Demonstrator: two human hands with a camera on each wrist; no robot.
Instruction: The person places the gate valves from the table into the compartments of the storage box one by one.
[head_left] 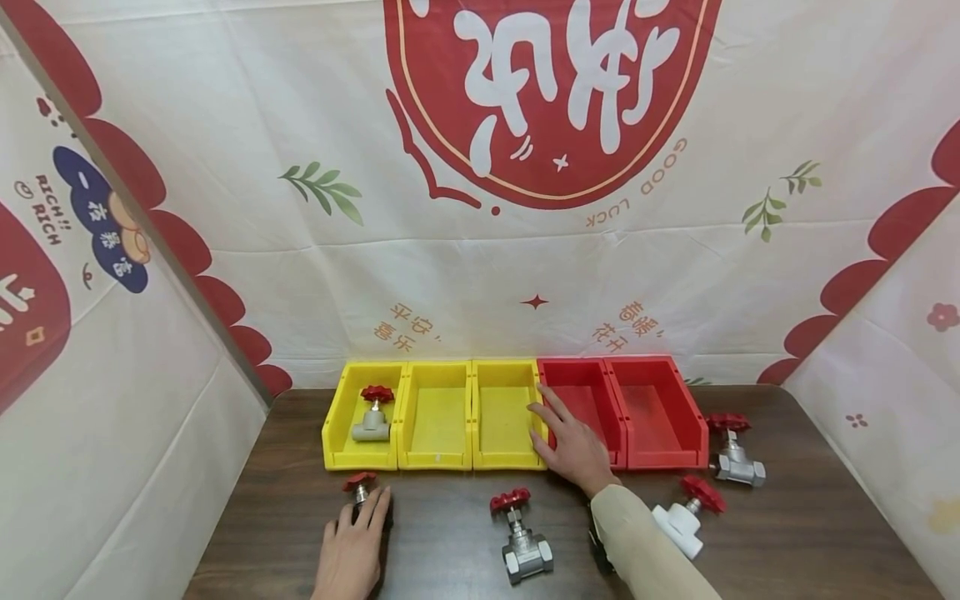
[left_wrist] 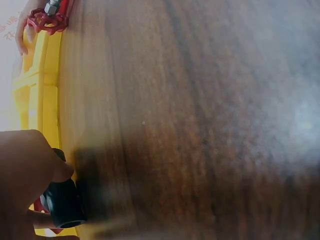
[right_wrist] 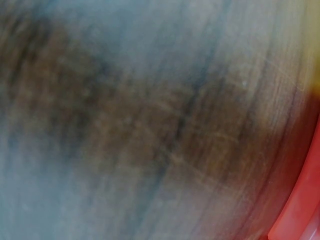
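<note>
My left hand (head_left: 351, 546) holds a black valve (left_wrist: 64, 202) with a red handwheel (head_left: 360, 481), just in front of the leftmost yellow bin (head_left: 360, 460). In the left wrist view, the fingers curl over its dark tubular body. My right hand (head_left: 576, 446) reaches over the border between the third yellow bin (head_left: 506, 460) and the neighbouring red bin (head_left: 588, 396). Its fingers are spread, the tips at the yellow bin's right wall, with nothing held. A grey valve (head_left: 372, 423) with a red handwheel stands inside the leftmost yellow bin.
A metal valve (head_left: 525, 552) lies at the table's front middle. Right of the right sleeve (head_left: 637, 542) are a white valve (head_left: 678, 527) and another metal valve (head_left: 738, 467). A second yellow bin (head_left: 437, 460) and a second red bin (head_left: 667, 458) complete the row against the fabric wall (head_left: 480, 283).
</note>
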